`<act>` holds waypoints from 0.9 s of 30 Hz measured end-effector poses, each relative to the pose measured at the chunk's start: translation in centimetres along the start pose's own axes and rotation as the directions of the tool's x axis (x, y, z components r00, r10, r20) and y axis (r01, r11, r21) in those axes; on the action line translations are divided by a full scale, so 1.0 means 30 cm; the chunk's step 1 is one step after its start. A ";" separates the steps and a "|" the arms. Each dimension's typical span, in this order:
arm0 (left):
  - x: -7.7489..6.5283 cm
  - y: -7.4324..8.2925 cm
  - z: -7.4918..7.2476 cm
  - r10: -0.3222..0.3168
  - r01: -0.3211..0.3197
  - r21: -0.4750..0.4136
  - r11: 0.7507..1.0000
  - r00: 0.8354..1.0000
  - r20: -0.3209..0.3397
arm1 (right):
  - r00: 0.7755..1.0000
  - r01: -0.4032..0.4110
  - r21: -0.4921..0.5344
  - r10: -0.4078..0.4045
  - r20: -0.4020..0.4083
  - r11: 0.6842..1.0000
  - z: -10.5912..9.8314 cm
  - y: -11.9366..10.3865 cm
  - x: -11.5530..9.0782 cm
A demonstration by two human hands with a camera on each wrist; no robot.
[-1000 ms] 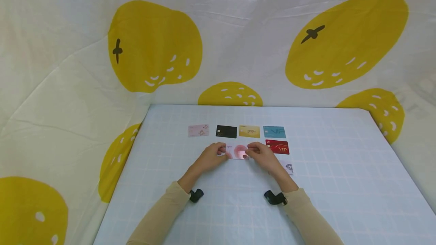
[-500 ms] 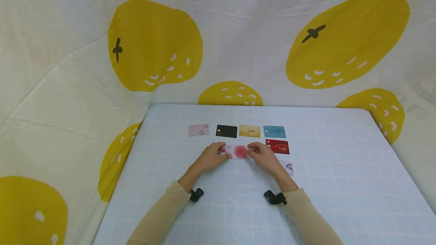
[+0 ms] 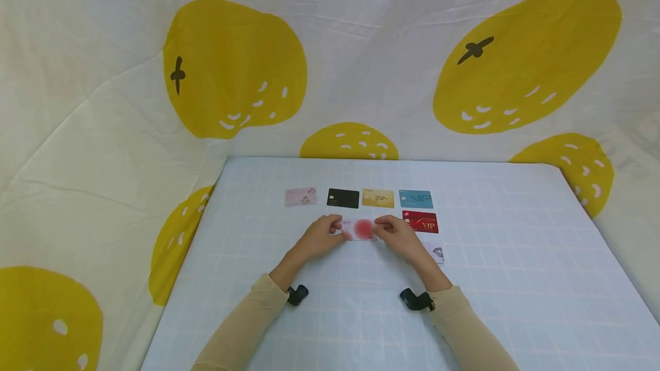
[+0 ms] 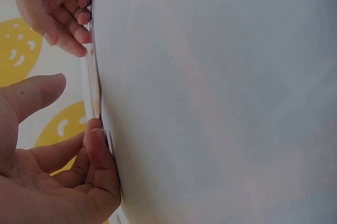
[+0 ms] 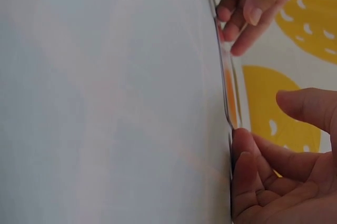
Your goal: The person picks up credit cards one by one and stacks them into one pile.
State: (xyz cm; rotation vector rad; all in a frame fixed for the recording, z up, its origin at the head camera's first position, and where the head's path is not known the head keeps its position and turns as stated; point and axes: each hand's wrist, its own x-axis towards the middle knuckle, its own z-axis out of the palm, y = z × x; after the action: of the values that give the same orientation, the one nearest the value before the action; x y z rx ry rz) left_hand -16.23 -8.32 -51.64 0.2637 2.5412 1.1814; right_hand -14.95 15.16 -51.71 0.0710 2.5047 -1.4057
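Red-circle card (image 3: 358, 229): we find it between the two hands, face up, at or very near the surface of the table (image 3: 536, 279), its long sides running left to right.
Left hand (image 3: 319, 236): we see curled fingertips at the card's left end, the thumb standing off from them in the left wrist view; this grip is narrow, but we cannot tell whether it pinches the card.
Right hand (image 3: 402, 237): we see much the same at the right end, fingertips touching the card and thumb apart in the right wrist view; again a narrow grip, and again we cannot tell about a pinch.
Far row: from the left we count a flowered pink card (image 3: 301, 197), a black card (image 3: 342, 198), a gold card (image 3: 378, 198) and a teal card (image 3: 416, 199), none touching.
Right column: on our side of the teal one lie a red card (image 3: 420, 222) marked VIP, then a pale card (image 3: 436, 252), which the right hand partly covers.
Sleeves (image 3: 247, 325): beige, as we see them, with a black camera (image 3: 297, 295) at each wrist.
Backdrop (image 3: 361, 73): white cloth printed with big yellow fruit shapes.
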 end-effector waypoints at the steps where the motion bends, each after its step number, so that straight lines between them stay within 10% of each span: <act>1: 0.000 0.000 0.000 -0.001 0.001 -0.003 1.000 1.000 -0.001 | 1.000 -0.001 -0.001 0.001 -0.002 1.000 0.000 -0.001 -0.001; 27: -0.005 -0.001 -0.004 0.035 -0.035 -0.012 0.999 0.999 -0.004 | 1.000 0.011 -0.020 -0.012 -0.005 1.000 0.006 -0.001 -0.012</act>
State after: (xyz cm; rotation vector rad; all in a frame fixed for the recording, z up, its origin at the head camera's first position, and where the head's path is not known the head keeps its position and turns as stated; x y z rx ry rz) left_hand -16.13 -8.49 -51.55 0.3053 2.5413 1.2107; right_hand -14.58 15.02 -51.68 0.0564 2.5267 -1.3860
